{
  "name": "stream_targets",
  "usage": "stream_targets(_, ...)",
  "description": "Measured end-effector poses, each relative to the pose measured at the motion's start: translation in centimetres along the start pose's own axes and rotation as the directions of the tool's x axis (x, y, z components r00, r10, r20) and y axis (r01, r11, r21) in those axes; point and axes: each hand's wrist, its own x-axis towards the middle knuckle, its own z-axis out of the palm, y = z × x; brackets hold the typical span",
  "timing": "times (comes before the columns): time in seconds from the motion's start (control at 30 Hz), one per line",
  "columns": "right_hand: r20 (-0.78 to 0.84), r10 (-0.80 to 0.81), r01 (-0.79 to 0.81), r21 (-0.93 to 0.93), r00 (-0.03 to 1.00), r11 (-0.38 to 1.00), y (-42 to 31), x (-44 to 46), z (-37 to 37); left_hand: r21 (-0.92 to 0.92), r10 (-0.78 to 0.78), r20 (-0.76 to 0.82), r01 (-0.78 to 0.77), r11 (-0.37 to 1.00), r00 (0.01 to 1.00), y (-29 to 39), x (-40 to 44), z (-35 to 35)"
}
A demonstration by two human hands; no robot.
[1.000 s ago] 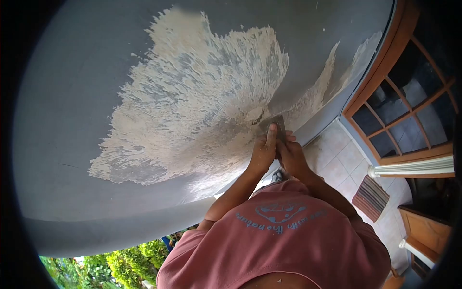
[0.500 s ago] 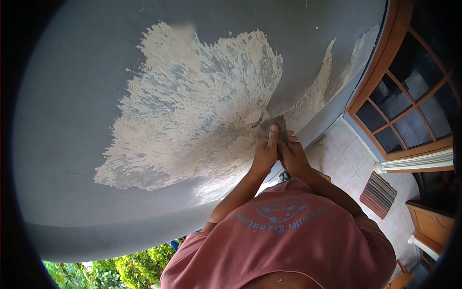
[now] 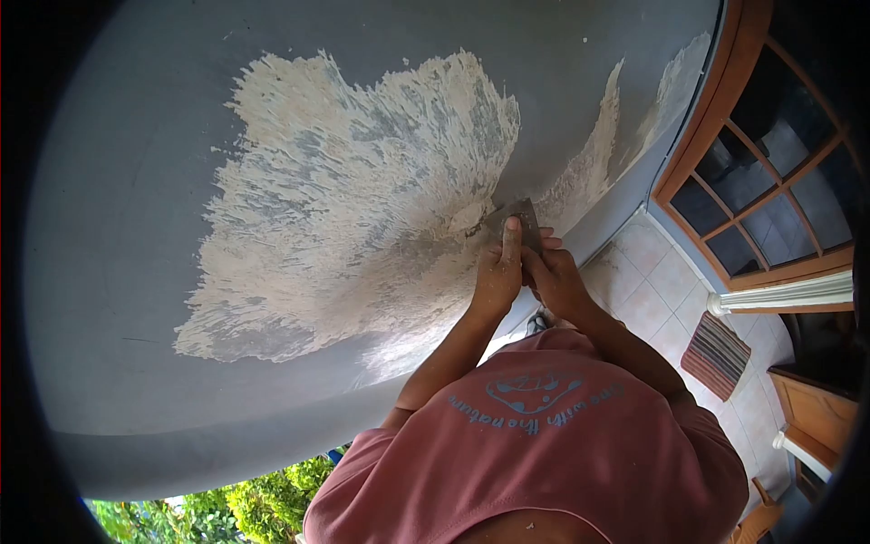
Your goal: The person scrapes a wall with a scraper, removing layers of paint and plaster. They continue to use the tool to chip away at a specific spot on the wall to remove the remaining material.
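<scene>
A dark, flat scraper [image 3: 524, 215] is gripped in both hands with its blade at the grey wall [image 3: 127, 227]. My left hand [image 3: 498, 272] is closed on it, thumb pressed flat along its face. My right hand [image 3: 555, 276] wraps its other side, with fingertips showing past the edge. Both hands touch each other, and whatever handle the scraper may have is hidden behind them. Left of the blade spreads a large rough patch [image 3: 362, 181] of exposed beige surface with ragged edges. A small raised flake [image 3: 469, 219] sits close to the blade's left corner.
Smaller scraped strips [image 3: 598, 136] run up the wall at right. Beyond its edge stands a wood-framed glass window [image 3: 770, 181]. A striped mat [image 3: 716, 355] lies on the tiled floor [image 3: 634, 254]. Green plants [image 3: 272, 499] show at lower left, and a wooden chair [image 3: 761, 517] at lower right.
The wall patch has shifted slightly left in view as the camera moved. Both hands keep their hold on the scraper, whose blade appears a little higher and turned slightly.
</scene>
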Motion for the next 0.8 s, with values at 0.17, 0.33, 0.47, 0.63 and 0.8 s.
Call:
stream_targets(0.17,-0.017,0.002,-0.002,-0.015,1.000,1.000,1.9,0.3,0.3,-0.024,0.061,-0.008,-0.061,0.998,0.998,-0.7,0.3,-0.1)
stream_targets(0.33,-0.004,-0.009,0.009,0.021,1.000,1.000,-0.7,0.2,0.1,-0.026,0.046,0.018,-0.045,0.999,0.999,1.7,0.4,0.6)
stream_targets(0.47,0.001,0.024,-0.024,0.022,1.000,0.999,1.5,-0.2,0.3,0.042,0.074,-0.035,-0.073,0.996,0.997,-0.2,0.2,0.3)
stream_targets(0.63,-0.017,0.011,-0.011,-0.002,1.000,1.000,-0.5,0.1,0.0,-0.010,0.075,0.005,-0.075,0.997,0.997,1.8,0.6,0.6)
stream_targets(0.8,-0.024,-0.035,0.038,0.093,0.999,0.995,1.4,-0.1,0.6,0.015,0.040,-0.044,-0.040,0.999,0.998,-0.3,0.0,0.5)
